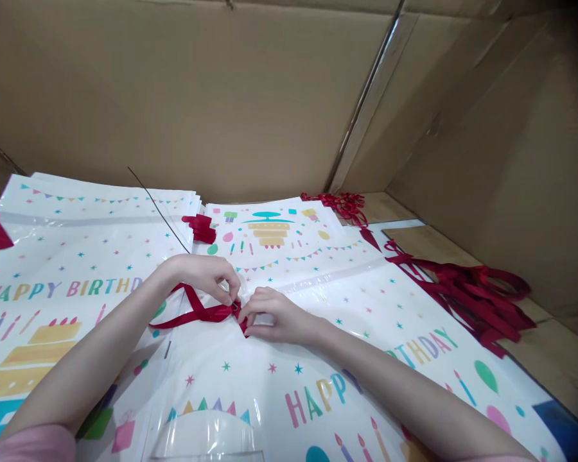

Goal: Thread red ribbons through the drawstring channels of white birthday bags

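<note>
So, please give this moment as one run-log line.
left hand: closed at red ribbon, exact grip unclear; right hand: pinching same ribbon; below: birthday-printed sheets; beyond left hand: thin dark wire

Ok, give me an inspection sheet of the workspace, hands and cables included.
Surface: cardboard base shows at right; printed sheets overlap across the middle and left.
Job's things: red ribbon lies across the printed sheets.
Clutter: ribbon heap at right, smaller ribbon bundle at back.
Hands: left hand and right hand both pinch at the red ribbon.
Cables: none identifiable; thin dark strand beyond left hand, kind unclear.
Surroundings: cardboard walls behind and at right.
</note>
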The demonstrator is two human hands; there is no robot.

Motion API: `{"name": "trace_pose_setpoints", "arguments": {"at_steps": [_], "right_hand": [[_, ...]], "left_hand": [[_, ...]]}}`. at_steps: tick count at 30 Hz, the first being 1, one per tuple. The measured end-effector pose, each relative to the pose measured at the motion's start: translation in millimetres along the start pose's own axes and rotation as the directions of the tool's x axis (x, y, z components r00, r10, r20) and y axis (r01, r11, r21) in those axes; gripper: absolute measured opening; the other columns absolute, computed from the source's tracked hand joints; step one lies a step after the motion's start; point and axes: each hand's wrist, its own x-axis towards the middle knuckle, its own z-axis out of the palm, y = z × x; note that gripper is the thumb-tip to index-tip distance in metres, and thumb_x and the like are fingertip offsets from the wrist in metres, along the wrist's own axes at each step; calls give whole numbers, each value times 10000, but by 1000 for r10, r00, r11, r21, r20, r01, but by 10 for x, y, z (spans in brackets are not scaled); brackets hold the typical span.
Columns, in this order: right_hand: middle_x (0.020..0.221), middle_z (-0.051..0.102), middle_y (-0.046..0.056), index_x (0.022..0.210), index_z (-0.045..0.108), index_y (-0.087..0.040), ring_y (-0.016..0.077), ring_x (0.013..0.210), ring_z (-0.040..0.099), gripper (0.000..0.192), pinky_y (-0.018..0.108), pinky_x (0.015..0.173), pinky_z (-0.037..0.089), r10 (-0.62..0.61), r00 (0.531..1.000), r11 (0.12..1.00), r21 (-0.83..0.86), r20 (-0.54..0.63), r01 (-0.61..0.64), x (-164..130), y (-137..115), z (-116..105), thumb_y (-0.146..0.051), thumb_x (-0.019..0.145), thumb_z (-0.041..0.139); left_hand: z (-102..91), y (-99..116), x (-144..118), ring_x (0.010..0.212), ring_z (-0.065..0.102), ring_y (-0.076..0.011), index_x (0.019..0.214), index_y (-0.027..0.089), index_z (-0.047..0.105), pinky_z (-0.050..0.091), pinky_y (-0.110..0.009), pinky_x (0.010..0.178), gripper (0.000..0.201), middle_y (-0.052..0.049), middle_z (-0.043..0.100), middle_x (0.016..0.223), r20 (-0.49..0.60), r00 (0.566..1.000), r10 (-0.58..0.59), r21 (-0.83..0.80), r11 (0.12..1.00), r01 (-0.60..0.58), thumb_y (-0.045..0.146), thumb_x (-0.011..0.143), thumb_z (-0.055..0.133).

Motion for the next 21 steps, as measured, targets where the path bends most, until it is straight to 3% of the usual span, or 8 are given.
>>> {"name": "trace_pose_setpoints", "arguments": {"at_steps": [5, 13, 18, 21], "right_hand": [[1067, 590, 76, 1087, 670, -244, 199, 1006, 472, 300, 349, 884, 335, 13, 1000, 979, -201, -14, -16, -30, -1, -12, -396, 832, 627], [1109, 561, 80, 1136, 660, -282, 209, 1027, 431, 313, 362, 868, 303, 42, 999, 966, -258, 17, -36, -38, -35, -38, -407, 857, 590], [1124, 547, 85, 1125, 664, -276, 209, 1029, 428, 312, 360, 864, 300, 34, 999, 965, -261, 31, -25, -39, -14, -37, -417, 857, 587], [1106, 554, 87, 1146, 652, -261, 209, 1026, 432, 340, 357, 857, 304, 36, 999, 962, -272, 21, -29, -42, -8, -27, -421, 853, 591]], "left_hand": [[6, 14, 7, 496, 356, -76, 796, 187, 693, 259, -201, 467, 113, 45, 569, 609, 15, 999, -30, 29, 999, 30, 229, 807, 588], [-6, 60, -117, 547, 402, -73, 836, 183, 689, 295, -187, 503, 124, 16, 664, 804, -15, 998, -60, 3, 998, 60, 254, 815, 589], [38, 97, -119, 515, 394, -75, 831, 173, 689, 291, -189, 490, 124, 26, 623, 664, 13, 998, -62, 11, 998, 62, 233, 810, 583], [67, 98, -75, 530, 416, -77, 806, 174, 690, 292, -188, 491, 112, 25, 632, 681, 12, 997, -80, 20, 997, 80, 209, 794, 585]]}}
